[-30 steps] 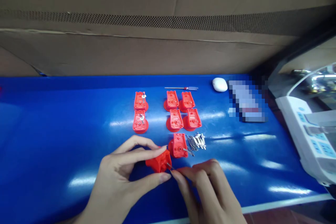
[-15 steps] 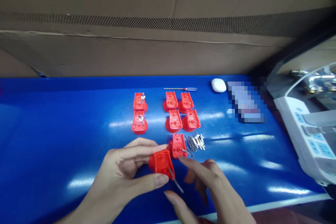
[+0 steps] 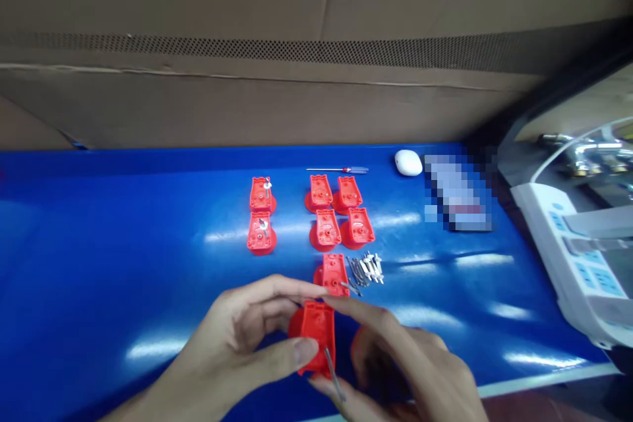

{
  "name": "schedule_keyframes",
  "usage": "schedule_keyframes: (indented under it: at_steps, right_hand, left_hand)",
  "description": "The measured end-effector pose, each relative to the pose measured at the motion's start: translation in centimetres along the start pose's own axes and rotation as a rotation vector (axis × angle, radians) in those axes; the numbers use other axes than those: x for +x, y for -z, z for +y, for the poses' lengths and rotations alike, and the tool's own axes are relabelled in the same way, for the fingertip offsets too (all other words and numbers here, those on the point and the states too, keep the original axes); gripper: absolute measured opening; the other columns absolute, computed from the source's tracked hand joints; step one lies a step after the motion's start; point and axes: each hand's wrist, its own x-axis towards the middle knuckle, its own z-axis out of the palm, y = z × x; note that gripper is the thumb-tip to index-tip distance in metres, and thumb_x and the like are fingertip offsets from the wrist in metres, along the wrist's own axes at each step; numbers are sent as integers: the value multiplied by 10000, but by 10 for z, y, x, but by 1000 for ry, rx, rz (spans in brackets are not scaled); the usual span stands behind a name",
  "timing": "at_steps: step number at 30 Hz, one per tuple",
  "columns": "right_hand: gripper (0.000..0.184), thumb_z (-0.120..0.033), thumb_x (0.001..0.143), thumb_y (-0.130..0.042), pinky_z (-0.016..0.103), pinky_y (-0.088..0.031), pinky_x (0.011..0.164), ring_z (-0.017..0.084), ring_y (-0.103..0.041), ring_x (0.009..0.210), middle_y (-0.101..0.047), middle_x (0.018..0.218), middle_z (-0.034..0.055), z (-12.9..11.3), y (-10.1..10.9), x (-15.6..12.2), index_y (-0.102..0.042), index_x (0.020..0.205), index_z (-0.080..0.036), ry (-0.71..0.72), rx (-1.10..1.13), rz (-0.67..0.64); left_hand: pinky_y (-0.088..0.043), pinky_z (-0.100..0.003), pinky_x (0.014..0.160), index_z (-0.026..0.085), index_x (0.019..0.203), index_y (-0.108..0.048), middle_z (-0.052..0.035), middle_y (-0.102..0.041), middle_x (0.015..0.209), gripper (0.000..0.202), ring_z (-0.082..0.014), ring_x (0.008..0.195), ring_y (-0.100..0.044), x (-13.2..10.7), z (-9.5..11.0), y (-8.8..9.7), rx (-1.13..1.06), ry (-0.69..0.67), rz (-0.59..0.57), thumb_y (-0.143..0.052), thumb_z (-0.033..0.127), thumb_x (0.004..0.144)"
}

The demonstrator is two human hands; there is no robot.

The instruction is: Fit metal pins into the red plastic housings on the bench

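A red plastic housing point(image 3: 314, 336) with a thin metal pin point(image 3: 332, 376) sticking out of its lower side is held above the near edge of the blue table point(image 3: 123, 257). My left hand point(image 3: 237, 356) grips it between thumb and fingers. My right hand point(image 3: 400, 362) closes on it from the right, forefinger on top and thumb under the pin. Behind them lies another red housing point(image 3: 333, 273), with a small heap of metal pins and white shafts point(image 3: 366, 268) beside it.
Further back sit two red housings with white parts fitted point(image 3: 260, 214) and a block of several bare red housings point(image 3: 336, 211). A small screwdriver point(image 3: 339, 170) and a white oval object point(image 3: 408, 163) lie near the cardboard wall. A white machine point(image 3: 573, 257) stands at the right.
The red housing has come nearer and lower and has been turned. My right hand let go of the pin's tip, opened, then closed on the housing itself.
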Motion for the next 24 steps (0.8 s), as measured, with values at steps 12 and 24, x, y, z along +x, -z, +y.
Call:
schedule_keyframes:
  at_steps: [12,24]
  right_hand:
    - [512,-461,1176,-499,242,-547,505,135,-683,496,-737,722,-63,17,-26,-2,-453,1623,-216,83,-55,-102]
    - [484,-430,1152,-580,174,-568,582,77,-656,495,-701,687,-113,16,-2,-9,-489,1598,-267,110,-3,0]
  left_hand:
    - [-679,-381,1064,411,1551,-572,-8,-707,1509,854,-285,1296,-754,-12,-5,22,1189,-442,225,-985,421,804]
    - [-689,-250,904,406,1457,-677,31,-790,1311,450,-187,1065,-821,-3,-12,26,1143,-435,271,-796,407,1022]
